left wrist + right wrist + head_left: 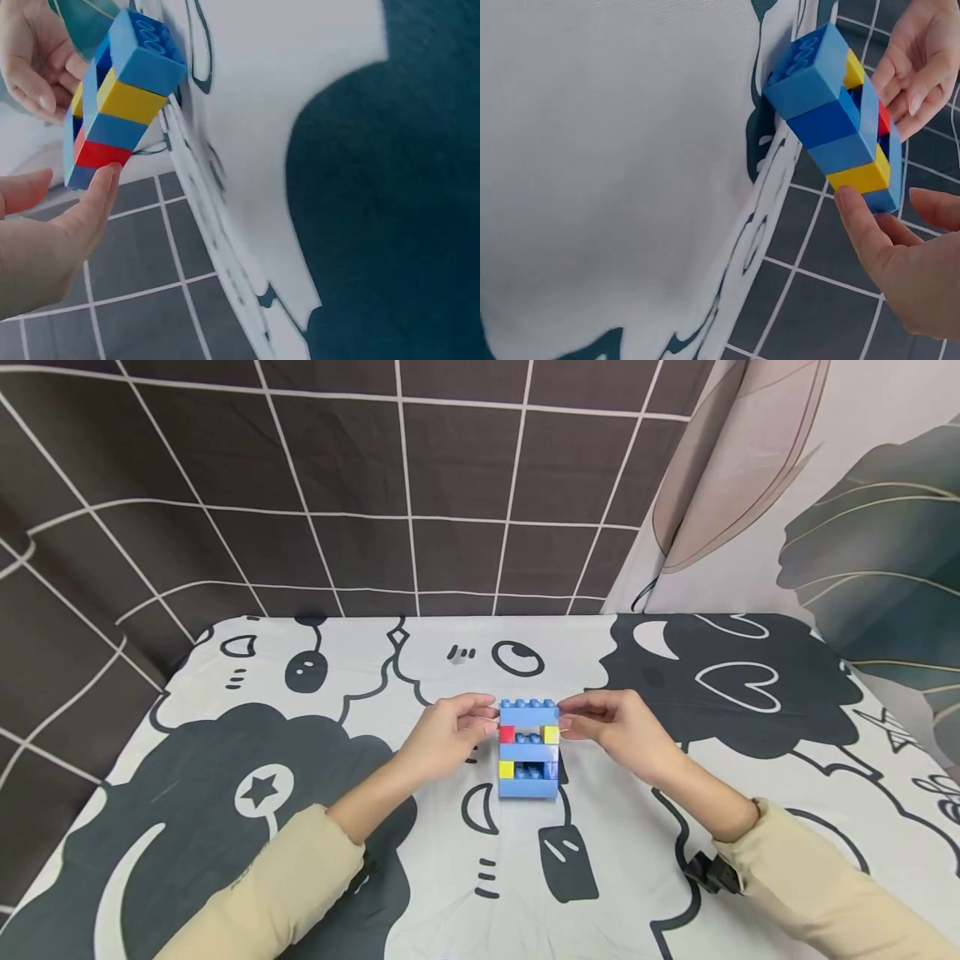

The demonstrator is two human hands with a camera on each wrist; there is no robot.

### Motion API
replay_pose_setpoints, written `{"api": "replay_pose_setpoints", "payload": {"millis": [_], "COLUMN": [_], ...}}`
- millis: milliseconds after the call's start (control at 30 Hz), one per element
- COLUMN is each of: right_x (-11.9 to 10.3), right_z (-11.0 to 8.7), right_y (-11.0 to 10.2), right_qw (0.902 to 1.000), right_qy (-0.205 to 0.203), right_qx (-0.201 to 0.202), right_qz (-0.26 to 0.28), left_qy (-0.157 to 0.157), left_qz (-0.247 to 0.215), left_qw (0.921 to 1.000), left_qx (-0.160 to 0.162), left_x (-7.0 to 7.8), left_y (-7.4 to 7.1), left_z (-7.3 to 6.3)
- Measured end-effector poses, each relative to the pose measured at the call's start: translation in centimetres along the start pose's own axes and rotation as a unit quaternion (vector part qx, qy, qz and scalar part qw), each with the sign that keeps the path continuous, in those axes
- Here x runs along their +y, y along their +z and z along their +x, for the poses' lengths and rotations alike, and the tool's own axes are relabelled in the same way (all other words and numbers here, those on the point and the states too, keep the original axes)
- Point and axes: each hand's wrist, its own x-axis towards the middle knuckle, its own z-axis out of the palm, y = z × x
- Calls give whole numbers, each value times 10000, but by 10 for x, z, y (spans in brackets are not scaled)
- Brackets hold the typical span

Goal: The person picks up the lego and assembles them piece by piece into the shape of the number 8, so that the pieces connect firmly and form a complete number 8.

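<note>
A small tower of toy building bricks [528,788] stands upright in the middle of the head view. Three long light-blue bricks are stacked with short bricks between them. The upper gap has a red brick [507,734] at left and a yellow brick [551,735] at right; the lower has yellow at left and darker blue [823,122] at right. My left hand [442,739] is beside the upper left, a fingertip touching the red brick in the left wrist view. On the other side my right hand [626,735] has a straight finger against the yellow brick. Both thumbs stand apart from the bricks.
A white cloth with dark cartoon prints [442,877] covers the surface under the tower. Behind it rises dark fabric with a white grid [457,460]. A leaf-patterned curtain [862,527] hangs at the right. A black strap device [712,872] is on the right wrist.
</note>
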Motion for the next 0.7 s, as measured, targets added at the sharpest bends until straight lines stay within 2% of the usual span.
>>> {"api": "replay_pose_setpoints", "payload": {"millis": [100,300,533,700], "right_x": [4,13,25,30], "right_z": [3,9,17,20], "right_y": [-1,0,2,0], "right_qw": [9989,9947,9887,9875], "right_qy": [267,624,840,892], "right_qx": [-239,-787,-1114,-1206], "right_qz": [288,197,542,474], "left_qy": [-118,-410,-537,-586], "left_qz": [-120,-335,-122,50], "left_qw": [9997,9977,9964,9942], "left_qx": [-149,-427,-640,-904], "left_x": [-3,-8,-16,-23], "left_y": [0,5,11,4], "left_z": [5,15,24,29]}}
